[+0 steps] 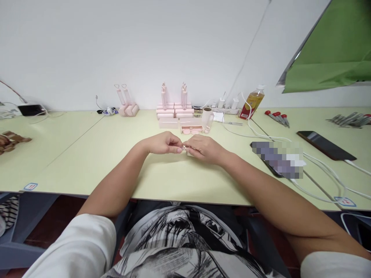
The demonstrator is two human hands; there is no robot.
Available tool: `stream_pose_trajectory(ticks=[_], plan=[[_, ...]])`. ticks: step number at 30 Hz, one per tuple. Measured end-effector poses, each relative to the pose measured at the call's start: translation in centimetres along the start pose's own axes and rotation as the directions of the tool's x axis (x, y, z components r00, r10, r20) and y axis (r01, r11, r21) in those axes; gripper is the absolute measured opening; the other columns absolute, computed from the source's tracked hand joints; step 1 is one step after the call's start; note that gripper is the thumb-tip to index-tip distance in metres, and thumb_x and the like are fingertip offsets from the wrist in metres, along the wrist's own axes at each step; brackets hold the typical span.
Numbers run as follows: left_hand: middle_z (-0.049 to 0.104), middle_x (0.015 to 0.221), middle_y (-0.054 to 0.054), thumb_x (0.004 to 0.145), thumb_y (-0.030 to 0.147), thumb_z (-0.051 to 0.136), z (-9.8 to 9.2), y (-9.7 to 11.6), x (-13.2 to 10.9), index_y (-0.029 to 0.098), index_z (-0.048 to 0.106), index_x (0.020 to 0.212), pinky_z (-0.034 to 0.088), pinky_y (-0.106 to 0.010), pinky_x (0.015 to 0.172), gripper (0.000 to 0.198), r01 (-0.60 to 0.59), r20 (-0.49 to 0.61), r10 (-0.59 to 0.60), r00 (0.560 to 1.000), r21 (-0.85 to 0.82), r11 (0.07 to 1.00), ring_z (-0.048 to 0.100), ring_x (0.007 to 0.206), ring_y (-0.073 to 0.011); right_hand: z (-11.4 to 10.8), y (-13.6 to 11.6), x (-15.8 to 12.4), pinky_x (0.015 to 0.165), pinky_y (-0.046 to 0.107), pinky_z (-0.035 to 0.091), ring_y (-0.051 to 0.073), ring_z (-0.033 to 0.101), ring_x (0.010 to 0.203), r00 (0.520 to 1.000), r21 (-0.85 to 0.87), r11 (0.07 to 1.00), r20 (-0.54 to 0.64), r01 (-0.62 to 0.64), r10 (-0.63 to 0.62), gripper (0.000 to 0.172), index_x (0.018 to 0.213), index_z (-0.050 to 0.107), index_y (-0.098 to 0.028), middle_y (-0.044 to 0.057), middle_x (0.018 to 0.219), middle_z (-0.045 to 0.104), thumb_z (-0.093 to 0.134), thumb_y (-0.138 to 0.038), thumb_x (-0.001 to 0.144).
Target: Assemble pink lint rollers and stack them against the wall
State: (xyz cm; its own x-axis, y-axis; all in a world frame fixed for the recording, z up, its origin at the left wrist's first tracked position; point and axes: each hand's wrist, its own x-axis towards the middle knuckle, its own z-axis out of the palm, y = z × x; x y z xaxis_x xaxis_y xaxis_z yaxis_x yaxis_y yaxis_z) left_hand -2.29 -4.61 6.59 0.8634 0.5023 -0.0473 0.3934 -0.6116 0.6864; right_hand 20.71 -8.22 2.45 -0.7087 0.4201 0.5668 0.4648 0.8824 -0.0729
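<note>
Above the middle of the pale yellow-green table (162, 175), my left hand (165, 143) and my right hand (204, 148) meet fingertip to fingertip. Both are closed in a pinch around a tiny, pale, shiny piece (183, 148), mostly covered by the fingers and too small to name. Just beyond the hands lies an open pink case (191, 129) with round pink parts inside. A small pink-and-clear tube (208, 125) stands beside it, in front of a cardboard roll (206, 114). Behind, pink boxes (175, 112) carry upright clear pink tubes (184, 98).
More pink tubes and rolls (127, 106) stand left by the wall. On the right are a drink bottle (252, 102), red-tipped tools (277, 118), a blurred phone (276, 160), a dark phone (326, 145) and white cables (321, 166). Brown pieces (13, 141) lie far left.
</note>
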Motion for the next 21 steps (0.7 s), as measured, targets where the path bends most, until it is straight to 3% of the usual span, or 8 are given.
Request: stream_pose_trajectory(ticks=[4, 6, 8, 12, 14, 17, 19, 21], plan=[[0.057, 0.072, 0.000, 0.078, 0.045, 0.067, -0.2, -0.6, -0.2, 0.013, 0.069, 0.090, 0.038, -0.023, 0.060, 0.034, 0.026, -0.044, -0.027, 0.999, -0.021, 0.999, 0.047, 0.063, -0.0100, -0.5, 0.2, -0.6, 0.088, 0.042, 0.046, 0.029, 0.060, 0.105, 0.943, -0.041, 0.956, 0.157, -0.291, 0.294, 0.050, 0.132, 0.056, -0.016, 0.015, 0.118, 0.067, 0.054, -0.044, 0.091], [0.059, 0.073, 0.000, 0.076, 0.043, 0.070, -0.2, -0.9, -0.2, 0.014, 0.069, 0.092, 0.039, -0.023, 0.062, 0.034, 0.033, -0.066, -0.036, 0.997, -0.050, 0.998, 0.049, 0.064, -0.0104, -0.2, 0.4, -1.0, 0.090, 0.044, 0.045, 0.034, 0.057, 0.114, 0.856, -0.093, 0.895, 0.266, -0.436, 0.444, 0.075, 0.146, 0.042, -0.018, 0.017, 0.130, 0.061, 0.064, -0.052, 0.082], [0.058, 0.074, 0.000, 0.074, 0.042, 0.071, -0.1, -1.1, -0.2, 0.015, 0.068, 0.092, 0.041, -0.024, 0.062, 0.033, 0.027, -0.084, -0.034, 0.996, -0.078, 0.997, 0.050, 0.065, -0.0104, 0.1, 0.5, -1.3, 0.089, 0.044, 0.046, 0.036, 0.057, 0.115, 0.769, -0.125, 0.838, 0.346, -0.531, 0.539, 0.087, 0.151, 0.035, -0.020, 0.017, 0.132, 0.060, 0.069, -0.052, 0.077], [0.058, 0.079, 0.000, 0.078, 0.045, 0.069, -0.1, -1.1, -0.2, 0.017, 0.062, 0.098, 0.045, -0.024, 0.060, 0.035, 0.035, -0.092, -0.049, 0.995, -0.141, 0.989, 0.055, 0.066, -0.0108, 0.0, 0.8, -1.0, 0.088, 0.042, 0.046, 0.032, 0.060, 0.108, 0.688, 0.068, 0.706, 0.309, -0.705, 0.657, 0.078, 0.147, 0.041, -0.017, 0.016, 0.126, 0.063, 0.066, -0.047, 0.079], [0.057, 0.080, 0.000, 0.082, 0.048, 0.064, 0.0, -1.1, -0.2, 0.018, 0.059, 0.104, 0.046, -0.024, 0.057, 0.037, 0.050, -0.105, -0.067, 0.992, -0.157, 0.986, 0.056, 0.062, -0.0106, -0.1, 1.0, -0.5, 0.082, 0.040, 0.049, 0.027, 0.063, 0.096, 0.616, 0.315, 0.538, 0.257, -0.782, 0.744, 0.066, 0.144, 0.043, -0.016, 0.014, 0.118, 0.066, 0.057, -0.043, 0.086], [0.053, 0.074, 0.002, 0.087, 0.052, 0.057, 0.5, -1.1, 0.3, 0.020, 0.055, 0.107, 0.045, -0.023, 0.053, 0.037, 0.046, -0.177, -0.065, 0.982, -0.111, 0.993, 0.052, 0.057, -0.0099, 0.3, 1.1, 0.0, 0.075, 0.039, 0.052, 0.022, 0.064, 0.084, 0.518, 0.585, 0.285, 0.279, -0.760, 0.809, 0.055, 0.142, 0.042, -0.016, 0.014, 0.112, 0.067, 0.044, -0.035, 0.090], [0.055, 0.074, 0.001, 0.086, 0.052, 0.056, 1.3, -1.3, 1.0, 0.021, 0.055, 0.106, 0.044, -0.024, 0.055, 0.037, 0.066, -0.234, -0.068, 0.970, -0.015, 0.998, 0.052, 0.060, -0.0114, 1.0, 0.8, 0.1, 0.082, 0.043, 0.052, 0.024, 0.064, 0.092, 0.505, 0.592, 0.286, 0.242, -0.753, 0.829, 0.054, 0.142, 0.040, -0.017, 0.014, 0.116, 0.065, 0.042, -0.034, 0.091], [0.061, 0.080, -0.001, 0.085, 0.053, 0.057, 2.3, -1.5, 1.8, 0.019, 0.056, 0.100, 0.043, -0.026, 0.059, 0.037, 0.134, -0.278, -0.093, 0.956, 0.134, 0.982, 0.055, 0.066, -0.0144, 1.7, 0.1, 0.1, 0.096, 0.047, 0.045, 0.026, 0.057, 0.112, 0.544, 0.477, 0.454, 0.062, -0.753, 0.837, 0.052, 0.141, 0.042, -0.018, 0.015, 0.127, 0.059, 0.041, -0.036, 0.092]])
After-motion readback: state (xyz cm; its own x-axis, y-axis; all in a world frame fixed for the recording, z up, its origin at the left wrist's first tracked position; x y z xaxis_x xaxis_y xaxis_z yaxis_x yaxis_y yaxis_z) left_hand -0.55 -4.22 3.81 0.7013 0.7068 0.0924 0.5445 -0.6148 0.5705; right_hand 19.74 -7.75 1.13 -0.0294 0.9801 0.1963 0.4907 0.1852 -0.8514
